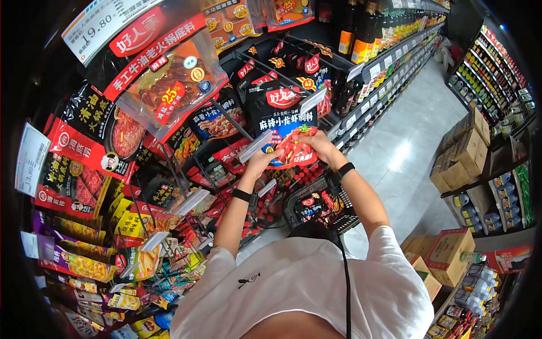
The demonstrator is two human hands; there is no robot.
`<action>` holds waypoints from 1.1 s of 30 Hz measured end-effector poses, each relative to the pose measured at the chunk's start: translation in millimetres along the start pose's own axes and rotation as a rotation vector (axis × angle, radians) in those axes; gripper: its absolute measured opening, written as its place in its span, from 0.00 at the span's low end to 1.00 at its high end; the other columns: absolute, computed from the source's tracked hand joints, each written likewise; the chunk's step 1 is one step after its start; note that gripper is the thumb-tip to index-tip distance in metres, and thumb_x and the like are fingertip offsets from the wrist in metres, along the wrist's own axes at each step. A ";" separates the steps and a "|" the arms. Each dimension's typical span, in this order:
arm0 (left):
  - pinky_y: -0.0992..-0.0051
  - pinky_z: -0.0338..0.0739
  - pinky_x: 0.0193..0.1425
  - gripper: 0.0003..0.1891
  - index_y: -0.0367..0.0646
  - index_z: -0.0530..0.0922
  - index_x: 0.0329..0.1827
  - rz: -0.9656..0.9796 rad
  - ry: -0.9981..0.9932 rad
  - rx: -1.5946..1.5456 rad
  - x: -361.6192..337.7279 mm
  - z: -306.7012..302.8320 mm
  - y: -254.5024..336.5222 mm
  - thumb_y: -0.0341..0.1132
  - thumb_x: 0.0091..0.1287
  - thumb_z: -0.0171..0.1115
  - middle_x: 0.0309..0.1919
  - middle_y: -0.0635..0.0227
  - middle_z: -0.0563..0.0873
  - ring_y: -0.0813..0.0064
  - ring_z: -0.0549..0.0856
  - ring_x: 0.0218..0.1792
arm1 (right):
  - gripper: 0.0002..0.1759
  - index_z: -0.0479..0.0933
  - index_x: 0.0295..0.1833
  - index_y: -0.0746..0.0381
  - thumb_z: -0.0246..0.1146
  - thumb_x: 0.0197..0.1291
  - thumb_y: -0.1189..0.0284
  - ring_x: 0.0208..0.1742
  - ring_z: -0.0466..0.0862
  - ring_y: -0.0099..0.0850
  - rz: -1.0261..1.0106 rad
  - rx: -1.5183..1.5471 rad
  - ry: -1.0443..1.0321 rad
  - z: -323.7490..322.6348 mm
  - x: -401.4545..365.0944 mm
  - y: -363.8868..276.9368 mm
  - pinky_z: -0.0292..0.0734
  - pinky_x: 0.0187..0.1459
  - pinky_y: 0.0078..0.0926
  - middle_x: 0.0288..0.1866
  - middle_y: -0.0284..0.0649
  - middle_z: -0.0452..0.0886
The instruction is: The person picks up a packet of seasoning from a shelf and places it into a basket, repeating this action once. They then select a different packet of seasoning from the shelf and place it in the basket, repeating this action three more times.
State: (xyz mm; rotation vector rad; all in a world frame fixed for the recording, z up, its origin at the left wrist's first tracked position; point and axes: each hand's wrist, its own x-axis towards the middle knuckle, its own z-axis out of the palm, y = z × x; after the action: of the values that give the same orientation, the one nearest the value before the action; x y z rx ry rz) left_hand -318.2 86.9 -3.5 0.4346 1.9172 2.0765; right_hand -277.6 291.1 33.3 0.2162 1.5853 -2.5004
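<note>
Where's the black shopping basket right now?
In the head view, the basket sits just right of centre, below the crayfish seasoning pouch, beside the right forearm.

The pouch [285,127] is black and red, with white lettering and a blue patch; the shirt [305,288] is plain white, and the basket [344,212] looks black from here.
</note>
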 end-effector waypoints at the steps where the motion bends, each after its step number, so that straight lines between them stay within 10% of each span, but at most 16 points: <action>1: 0.78 0.75 0.47 0.20 0.38 0.75 0.48 0.035 0.007 0.013 -1.6 3.1 -2.5 0.24 0.52 0.69 0.42 0.71 0.81 0.82 0.80 0.41 | 0.12 0.78 0.43 0.66 0.67 0.51 0.77 0.36 0.82 0.25 0.009 -0.003 -0.004 -3.4 -0.4 1.0 0.79 0.39 0.23 0.39 0.39 0.82; 33: 0.77 0.75 0.46 0.19 0.39 0.77 0.46 -0.018 0.303 0.234 -114.6 184.4 -10.5 0.32 0.52 0.72 0.41 0.70 0.84 0.82 0.80 0.39 | 0.13 0.75 0.45 0.66 0.65 0.54 0.76 0.40 0.82 0.26 0.158 -0.097 -0.343 -135.3 -96.3 -5.0 0.79 0.43 0.25 0.41 0.39 0.81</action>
State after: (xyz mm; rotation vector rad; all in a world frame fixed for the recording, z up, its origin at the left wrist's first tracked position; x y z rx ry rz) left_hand -139.0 209.9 -3.9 0.1542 2.3410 2.0075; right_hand -180.9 422.2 1.0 -0.0939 1.4801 -2.1924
